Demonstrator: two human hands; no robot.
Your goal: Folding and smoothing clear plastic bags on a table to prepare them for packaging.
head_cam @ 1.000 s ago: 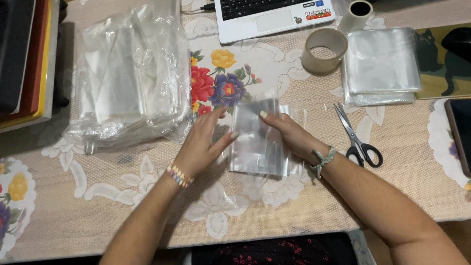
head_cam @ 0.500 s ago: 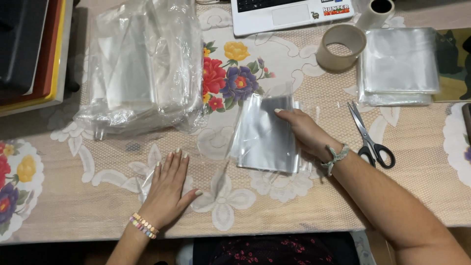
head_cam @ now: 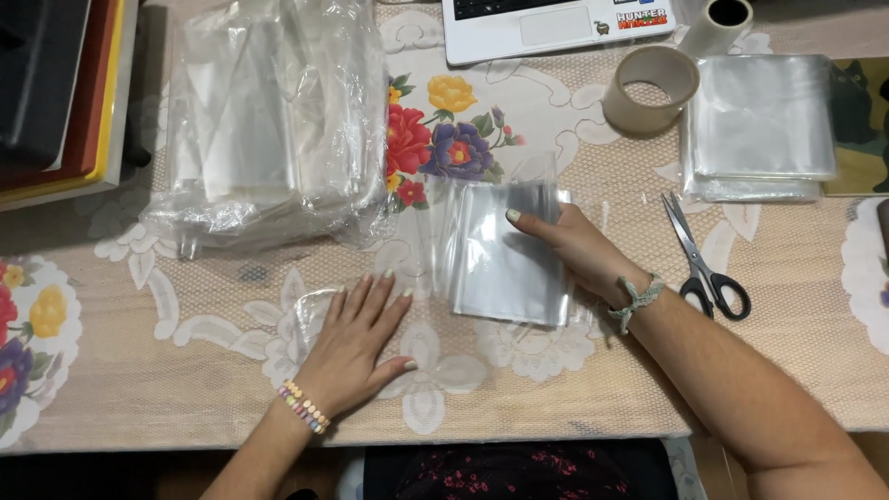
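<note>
My right hand (head_cam: 579, 250) rests on a small stack of clear plastic sleeves (head_cam: 500, 264) in the middle of the table, fingers pressing its right side and thumb along its top edge. My left hand (head_cam: 356, 338) lies flat and spread on the lace tablecloth (head_cam: 185, 370), over a small clear plastic piece (head_cam: 310, 319) to the left of the sleeves. It holds nothing. A beaded bracelet is on the left wrist and a woven one on the right.
A big bag of clear plastic sleeves (head_cam: 269, 120) sits at the back left beside stacked books (head_cam: 56, 93). Black-handled scissors (head_cam: 704, 264), a tape roll (head_cam: 650, 88), a second sleeve stack (head_cam: 761, 125) and a laptop (head_cam: 556, 23) lie right and behind.
My left hand left the sleeve stack, moved down-left and now lies flat on the tablecloth. My right hand stays on the stack.
</note>
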